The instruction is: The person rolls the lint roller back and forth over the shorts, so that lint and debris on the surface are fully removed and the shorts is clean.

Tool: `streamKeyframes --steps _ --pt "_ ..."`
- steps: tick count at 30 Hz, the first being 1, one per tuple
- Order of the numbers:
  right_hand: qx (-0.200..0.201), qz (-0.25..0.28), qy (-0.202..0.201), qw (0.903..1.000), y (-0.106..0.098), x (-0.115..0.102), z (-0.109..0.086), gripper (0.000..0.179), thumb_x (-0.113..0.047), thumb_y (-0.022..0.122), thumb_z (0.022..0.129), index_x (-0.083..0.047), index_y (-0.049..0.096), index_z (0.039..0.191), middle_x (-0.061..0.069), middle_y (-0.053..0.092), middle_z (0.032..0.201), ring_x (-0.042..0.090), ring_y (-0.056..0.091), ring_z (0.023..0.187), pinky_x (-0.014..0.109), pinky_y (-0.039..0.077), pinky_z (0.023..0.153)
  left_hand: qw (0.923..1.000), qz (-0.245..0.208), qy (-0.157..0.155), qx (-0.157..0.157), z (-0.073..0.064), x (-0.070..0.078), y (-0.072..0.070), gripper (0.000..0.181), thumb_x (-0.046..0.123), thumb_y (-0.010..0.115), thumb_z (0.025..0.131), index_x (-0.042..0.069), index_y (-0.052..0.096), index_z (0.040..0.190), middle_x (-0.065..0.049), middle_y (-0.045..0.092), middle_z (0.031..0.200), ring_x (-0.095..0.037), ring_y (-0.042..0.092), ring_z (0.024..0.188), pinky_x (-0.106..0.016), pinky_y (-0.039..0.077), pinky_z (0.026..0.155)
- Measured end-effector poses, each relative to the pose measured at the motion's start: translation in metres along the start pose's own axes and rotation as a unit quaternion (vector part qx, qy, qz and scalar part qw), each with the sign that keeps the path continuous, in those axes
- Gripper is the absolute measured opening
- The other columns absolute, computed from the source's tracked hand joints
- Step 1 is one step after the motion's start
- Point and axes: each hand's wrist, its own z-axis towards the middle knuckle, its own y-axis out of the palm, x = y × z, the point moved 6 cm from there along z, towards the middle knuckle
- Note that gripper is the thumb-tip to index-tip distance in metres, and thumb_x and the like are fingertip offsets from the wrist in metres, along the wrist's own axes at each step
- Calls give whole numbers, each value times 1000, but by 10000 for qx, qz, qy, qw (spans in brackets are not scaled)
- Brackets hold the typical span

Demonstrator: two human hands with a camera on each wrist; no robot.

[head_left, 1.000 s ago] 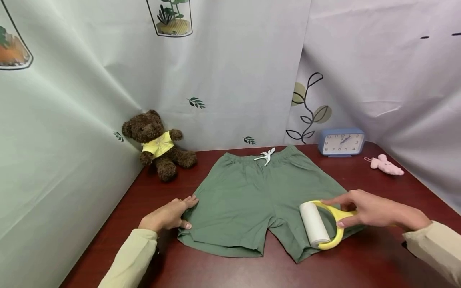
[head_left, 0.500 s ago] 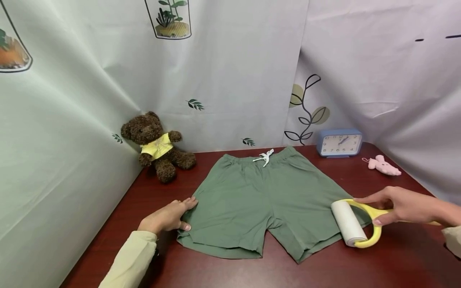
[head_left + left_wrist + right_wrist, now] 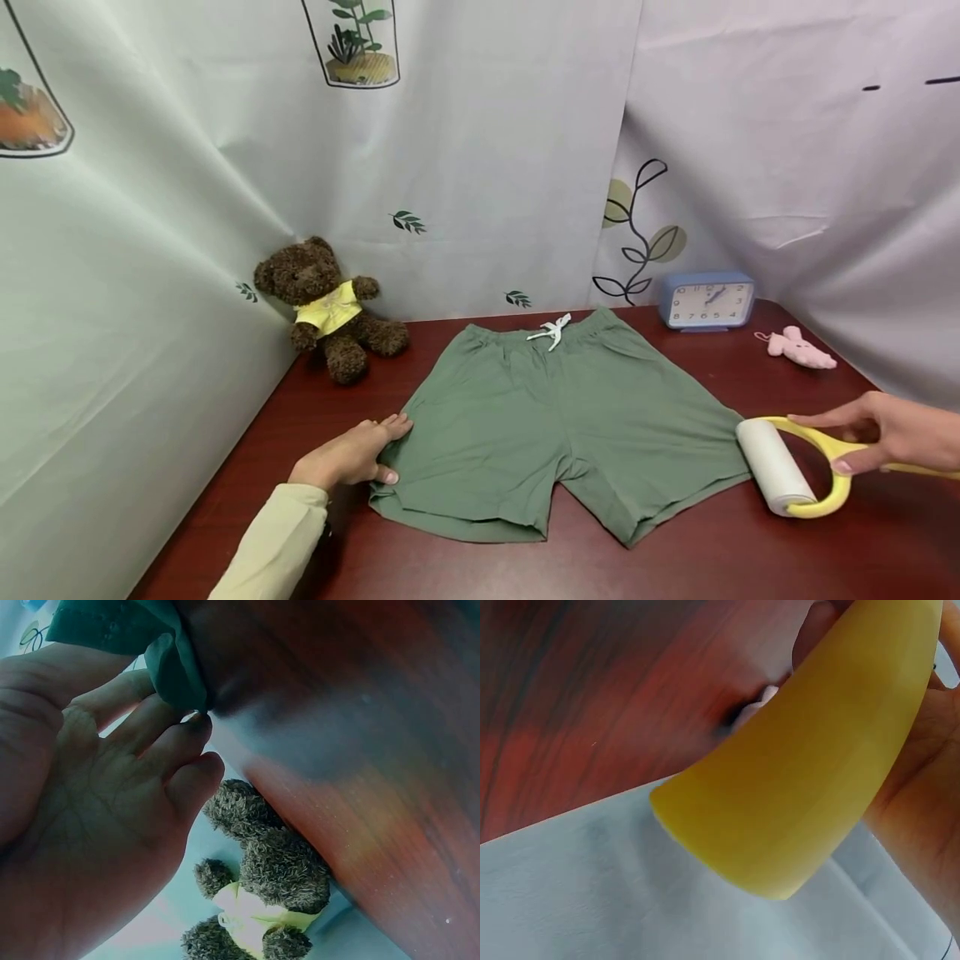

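Green shorts (image 3: pixel 525 425) with a white drawstring lie spread flat on the dark red table. My left hand (image 3: pixel 352 454) rests on the left edge of the shorts, fingers fairly straight; in the left wrist view its palm (image 3: pixel 97 787) shows beside the green cloth (image 3: pixel 176 667). At the right, my right hand (image 3: pixel 903 433) grips a lint roller by its yellow handle (image 3: pixel 836 450). The white roll (image 3: pixel 775 467) stands just off the right leg's hem, over bare table. Close up in the right wrist view, the handle's end (image 3: pixel 780 802) covers part of the hand.
A brown teddy bear (image 3: pixel 330 308) in a yellow shirt sits at the back left. Toward the back right stand a blue clock (image 3: pixel 708 302) and a small pink plush toy (image 3: pixel 801 348). Printed cloth (image 3: pixel 487 167) encloses the table (image 3: pixel 585 558) at the back and sides.
My right hand has moved the lint roller rightward across the right leg and off its side edge. The left hand has stayed in place on the shorts.
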Motion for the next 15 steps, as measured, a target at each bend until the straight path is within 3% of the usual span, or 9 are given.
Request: streamKeyframes --steps 2,5,8,13,15 --pt "126 -122 -42 9998 -2 4 -5 80 8 70 86 -46 50 142 -11 54 62 -8 48 56 16 42 44 10000 3 5 -7 0 1 0 84 18 80 81 2 40 154 -22 32 163 -51 26 150 -64 27 121" --pt "318 -416 -305 9982 -5 8 -11 85 9 74 81 -44 50 142 5 51 59 -10 44 57 12 36 45 10000 1 13 -18 1 1 1 84 17 80 81 2 40 154 -22 32 163 -51 26 150 -64 27 121" --pt "374 -600 -411 9966 -8 13 -17 85 8 75 79 -43 51 143 4 49 58 -17 41 60 9 35 45 10000 -2 30 -33 1 2 2 84 17 80 81 1 40 154 -23 32 163 -50 26 150 -64 26 122" --pt "53 -156 -294 9994 -10 22 -25 85 12 70 84 -43 49 145 3 58 61 -13 50 59 14 41 43 10000 2 32 -43 1 3 2 84 17 80 81 1 40 153 -23 32 163 -50 26 150 -64 26 122" --pt "62 -218 -110 9997 -12 25 -30 84 10 70 85 -46 49 144 -3 58 60 -12 50 56 15 41 42 10000 16 37 -53 1 3 3 84 17 80 82 1 39 153 -23 31 163 -50 26 150 -64 27 121"
